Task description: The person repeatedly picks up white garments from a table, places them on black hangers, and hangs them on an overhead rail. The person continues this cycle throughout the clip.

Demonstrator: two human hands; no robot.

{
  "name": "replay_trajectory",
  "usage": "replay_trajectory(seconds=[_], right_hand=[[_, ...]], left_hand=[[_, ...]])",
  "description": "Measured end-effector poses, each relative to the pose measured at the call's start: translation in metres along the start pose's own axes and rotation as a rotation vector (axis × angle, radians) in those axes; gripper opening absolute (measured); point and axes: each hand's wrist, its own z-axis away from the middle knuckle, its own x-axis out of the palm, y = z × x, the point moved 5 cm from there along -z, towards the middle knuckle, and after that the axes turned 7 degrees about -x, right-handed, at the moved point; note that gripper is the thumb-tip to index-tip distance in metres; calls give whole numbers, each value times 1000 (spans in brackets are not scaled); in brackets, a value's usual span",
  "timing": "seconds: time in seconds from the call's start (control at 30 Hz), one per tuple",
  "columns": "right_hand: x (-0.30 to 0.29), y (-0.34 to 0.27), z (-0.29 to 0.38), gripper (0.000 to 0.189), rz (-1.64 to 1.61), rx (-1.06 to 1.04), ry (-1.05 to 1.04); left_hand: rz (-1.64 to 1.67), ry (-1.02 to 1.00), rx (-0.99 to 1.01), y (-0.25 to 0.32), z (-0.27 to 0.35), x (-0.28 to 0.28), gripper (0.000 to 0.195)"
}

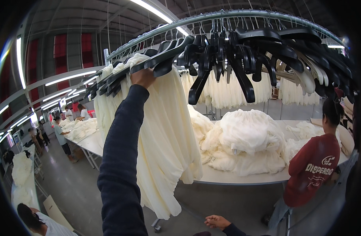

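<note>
My left hand (142, 78) is raised to the rail and bent around the lower edge of a black hanger (165, 56); the hanger hides part of its fingers. Cream garments (165, 141) of thin, gathered cloth hang beside and behind my left forearm, their hems well below the table top. Low in the picture, over the floor, my right hand (217, 221) has loosely curled fingers and nothing in it. Overhead runs a metal garment rail (198, 20), with many bare black hangers (205, 70) crowded right of the garments.
A white table (248, 179) behind the rail carries a heap of cream garments (242, 132). A person in a red top (313, 168) stands at its right end. At lower left another person (35, 219) is beside a second table. A caster (157, 227) shows below the garments.
</note>
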Motion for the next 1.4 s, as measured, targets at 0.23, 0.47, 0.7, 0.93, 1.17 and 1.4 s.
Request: replay_trajectory(seconds=[0.23,0.47,0.7,0.93,1.17,1.4], right_hand=[[14,20,5,45,4,-33,50],[15,24,3,43,-15,-22,90],[24,23,0,40,0,3,90],[25,29,-5,44,9,-7,80],[25,26,-8,39,-27,16,107],[22,24,-6,34,-6,-69,152]], left_hand=[[44,-209,-332,15,20,-10,25],[259,-274,-417,31,46,-56,29],[-353,171,73,19,14,-116,16],[-318,-209,-39,-21,5,-85,18],[-530,-116,130,-3,-10,-72,10],[-348,-159,141,10,11,-32,7]])
